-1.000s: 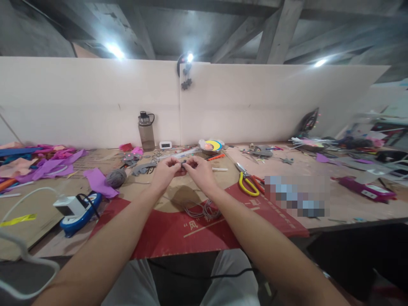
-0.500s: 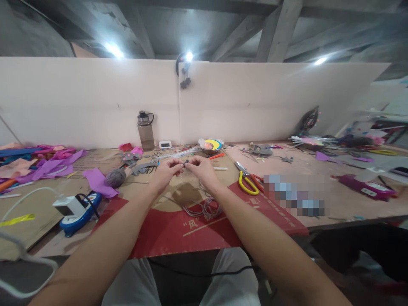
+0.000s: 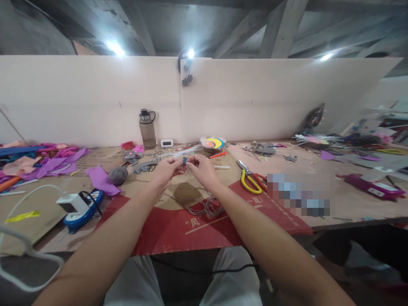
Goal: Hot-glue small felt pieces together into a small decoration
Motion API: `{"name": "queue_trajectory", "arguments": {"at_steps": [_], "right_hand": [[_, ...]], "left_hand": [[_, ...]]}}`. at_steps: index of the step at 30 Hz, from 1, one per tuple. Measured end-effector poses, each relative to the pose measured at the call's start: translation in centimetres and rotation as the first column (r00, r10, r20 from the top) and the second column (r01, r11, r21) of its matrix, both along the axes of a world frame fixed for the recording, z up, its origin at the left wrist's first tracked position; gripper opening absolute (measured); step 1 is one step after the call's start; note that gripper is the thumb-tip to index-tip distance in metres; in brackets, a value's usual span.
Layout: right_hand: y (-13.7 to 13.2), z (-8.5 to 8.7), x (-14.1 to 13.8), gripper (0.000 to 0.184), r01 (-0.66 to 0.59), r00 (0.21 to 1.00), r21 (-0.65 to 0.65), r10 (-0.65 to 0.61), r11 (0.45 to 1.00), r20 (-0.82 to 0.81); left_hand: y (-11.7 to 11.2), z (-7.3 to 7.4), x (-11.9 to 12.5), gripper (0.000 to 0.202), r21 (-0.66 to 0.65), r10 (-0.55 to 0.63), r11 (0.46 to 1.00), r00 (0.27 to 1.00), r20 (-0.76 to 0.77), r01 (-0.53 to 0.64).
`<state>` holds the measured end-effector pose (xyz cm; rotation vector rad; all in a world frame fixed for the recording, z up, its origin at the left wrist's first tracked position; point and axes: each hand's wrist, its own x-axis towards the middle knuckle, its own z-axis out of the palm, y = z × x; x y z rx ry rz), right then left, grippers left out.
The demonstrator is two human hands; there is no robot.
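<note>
Both hands meet over the middle of the table, their fingertips pinched round one tiny piece. My left hand (image 3: 168, 171) is closed on its left side. Opposite it, my right hand (image 3: 203, 171) is closed too, thumb and forefinger together. Between them shows a small dark blue-grey piece (image 3: 185, 160), too small to name and mostly hidden by the fingers. Below the hands, a loose coil of grey cord (image 3: 208, 207) lies over a red printed sheet (image 3: 178, 238) and bare brown cardboard.
Yellow-handled scissors (image 3: 250, 180) lie to the right, near a purple tool (image 3: 371, 187). At left are a grey yarn ball (image 3: 117, 175), purple felt (image 3: 102, 180) and a blue power strip (image 3: 84, 211). A water bottle (image 3: 147, 131) stands behind, beside a bowl (image 3: 214, 149).
The hands stay together at nearly the same spot, with slightly shifted fingers. More blue shows on the small piece now. The whole view has moved a little.
</note>
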<state>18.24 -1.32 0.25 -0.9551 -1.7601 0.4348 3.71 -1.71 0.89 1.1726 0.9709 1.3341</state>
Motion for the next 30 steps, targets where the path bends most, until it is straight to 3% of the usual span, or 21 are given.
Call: {"name": "queue_trajectory", "arguments": {"at_steps": [9, 22, 30], "right_hand": [[-0.27, 0.24, -0.22, 0.013, -0.010, 0.998, -0.053, 0.006, 0.999, -0.070], [-0.10, -0.05, -0.42, 0.015, -0.027, 0.986, -0.114, 0.008, 0.993, -0.167], [0.28, -0.20, -0.34, 0.022, -0.038, 0.972, -0.163, -0.001, 0.986, -0.233]], "left_hand": [[-0.06, 0.18, -0.01, 0.025, 0.026, 0.104, 0.994, 0.994, -0.036, -0.104], [-0.56, 0.19, 0.78, 0.024, -0.050, 0.051, 0.998, 0.994, 0.096, -0.046], [-0.82, 0.33, 0.81, 0.028, -0.046, 0.061, 0.997, 0.995, 0.080, -0.058]]}}
